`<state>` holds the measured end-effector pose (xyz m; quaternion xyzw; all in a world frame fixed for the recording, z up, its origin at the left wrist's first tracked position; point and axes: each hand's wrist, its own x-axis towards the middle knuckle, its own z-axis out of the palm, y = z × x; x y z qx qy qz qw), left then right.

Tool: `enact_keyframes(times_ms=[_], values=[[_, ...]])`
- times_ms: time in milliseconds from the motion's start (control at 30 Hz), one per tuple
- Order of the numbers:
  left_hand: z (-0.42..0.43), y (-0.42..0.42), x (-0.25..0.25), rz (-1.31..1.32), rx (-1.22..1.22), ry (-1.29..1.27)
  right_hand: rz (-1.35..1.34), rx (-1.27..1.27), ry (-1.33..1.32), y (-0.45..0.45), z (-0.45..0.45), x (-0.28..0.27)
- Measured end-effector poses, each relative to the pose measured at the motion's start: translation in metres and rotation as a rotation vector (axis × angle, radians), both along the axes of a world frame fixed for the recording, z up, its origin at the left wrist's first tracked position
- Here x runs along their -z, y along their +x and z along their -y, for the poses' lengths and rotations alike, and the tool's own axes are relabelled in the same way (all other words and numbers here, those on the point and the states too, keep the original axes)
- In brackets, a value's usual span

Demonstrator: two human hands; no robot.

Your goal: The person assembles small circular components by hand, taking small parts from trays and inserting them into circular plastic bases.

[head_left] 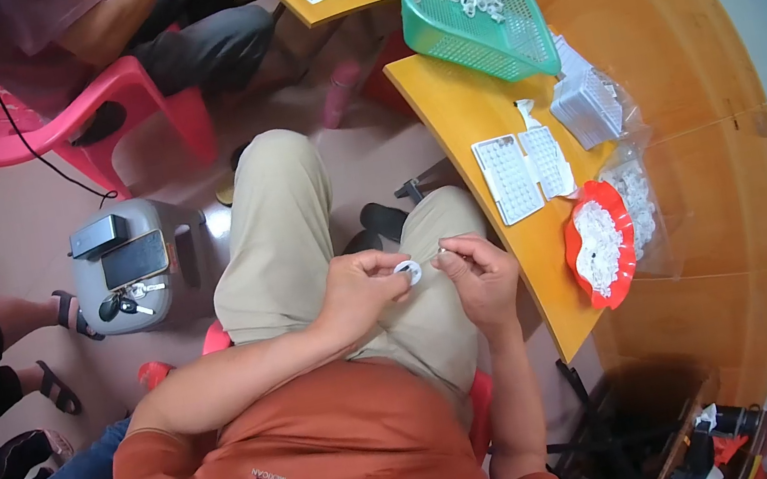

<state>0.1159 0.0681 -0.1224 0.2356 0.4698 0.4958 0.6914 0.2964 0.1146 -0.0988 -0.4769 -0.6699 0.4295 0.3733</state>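
Observation:
My left hand (362, 294) pinches a small white plastic ring-shaped part (414, 276) between thumb and fingertips, above my lap. A short distance to its right, my right hand (483, 276) is closed in a pinch. Something tiny shows at its fingertips, too small to name. The two hands are apart. On the yellow table to the right, a red wavy-rimmed dish (629, 267) holds many small white pieces. Two white trays with rows of holes (509, 180) lie behind it. Farther back, a green basket (485, 55) contains many white ring-shaped parts.
A stack of white trays (588, 109) and a clear bag of white parts (638, 197) stand along the wall side of the yellow table (540, 279). A grey stool (104, 298) carries a phone and keys. Another person sits on a pink chair (29, 121); someone's sandalled feet are at left.

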Motion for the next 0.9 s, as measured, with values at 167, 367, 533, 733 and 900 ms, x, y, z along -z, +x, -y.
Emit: enact_keyframes(times_ms=[167,367,533,733,900], values=[[0.002,0.0,0.001,0.088,-0.02,0.025,-0.021,-0.017,0.036,-0.015,0.021,0.007],[0.002,-0.001,0.003,0.094,-0.033,0.028,-0.014,-0.026,0.053,-0.015,0.027,0.017],[0.003,-0.001,0.005,0.112,-0.033,0.006,-0.06,-0.043,0.046,-0.012,0.026,0.026],[0.002,0.001,0.007,0.09,-0.025,-0.02,-0.146,-0.073,0.009,-0.01,0.025,0.03],[0.001,0.002,0.004,0.082,-0.051,-0.045,-0.165,-0.103,-0.025,-0.007,0.022,0.036]])
